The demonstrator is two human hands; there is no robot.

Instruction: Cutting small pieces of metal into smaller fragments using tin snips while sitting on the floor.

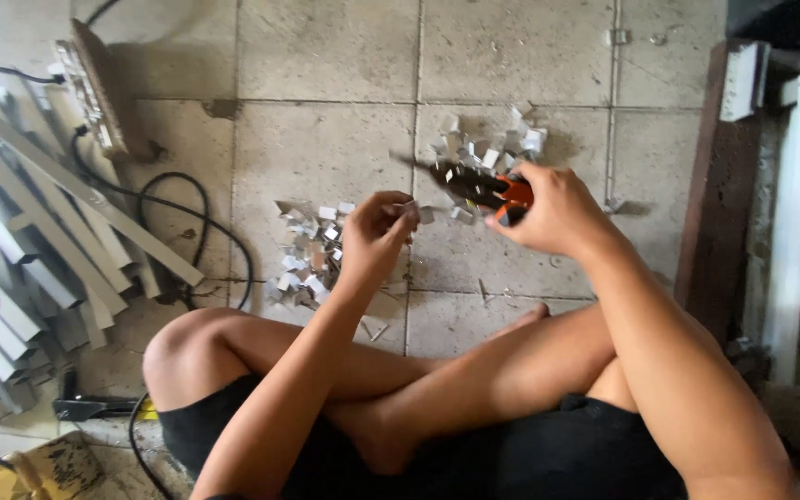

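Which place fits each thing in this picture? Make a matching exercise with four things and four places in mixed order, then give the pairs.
Things:
1. orange-handled snips
2. long metal channels
3. black cable
4. small metal piece

Places:
A. looped on the tiled floor
B. in the right hand
C. stacked at the left edge
D. pinched in the left hand

Pairs: 1-B, 2-C, 3-A, 4-D

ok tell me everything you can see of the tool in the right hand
The snips have orange handles and dark metal blades. The right hand wraps the handles, so only a bit of orange shows. The blades point left, roughly level, above the tiled floor, toward the left hand. Whether the blades are open is unclear.
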